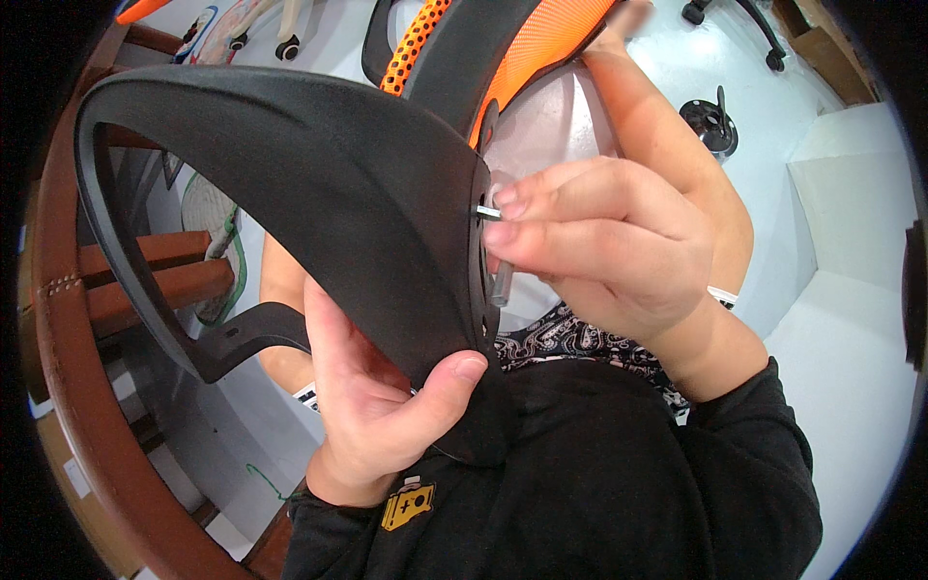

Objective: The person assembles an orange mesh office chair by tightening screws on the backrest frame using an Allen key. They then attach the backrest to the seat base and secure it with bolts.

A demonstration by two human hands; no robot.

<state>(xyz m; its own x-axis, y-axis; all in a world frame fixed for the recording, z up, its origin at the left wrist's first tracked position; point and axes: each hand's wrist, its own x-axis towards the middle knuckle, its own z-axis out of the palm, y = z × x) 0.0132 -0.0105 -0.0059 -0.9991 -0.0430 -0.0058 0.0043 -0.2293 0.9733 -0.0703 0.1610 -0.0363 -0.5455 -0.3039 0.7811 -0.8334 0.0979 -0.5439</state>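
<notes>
The left hand [377,416] clamps the lower part of a black armrest [358,184], which hides most of its fingers; the right hand [619,237] pinches a metal rod [489,213] at the armrest's holed end. A grey rod [503,285] shows below; whether the two join is hidden. The armrest, a smooth matte loop, is held up before a black top [599,464]. Beyond, an orange-and-black chair part [541,48] is cut off above

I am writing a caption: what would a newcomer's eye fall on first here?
Probably the big black armrest, left of centre, in the left hand. Next, the metal piece that the right hand pinches at the armrest's edge. Then the bright orange mesh at the top.
</notes>
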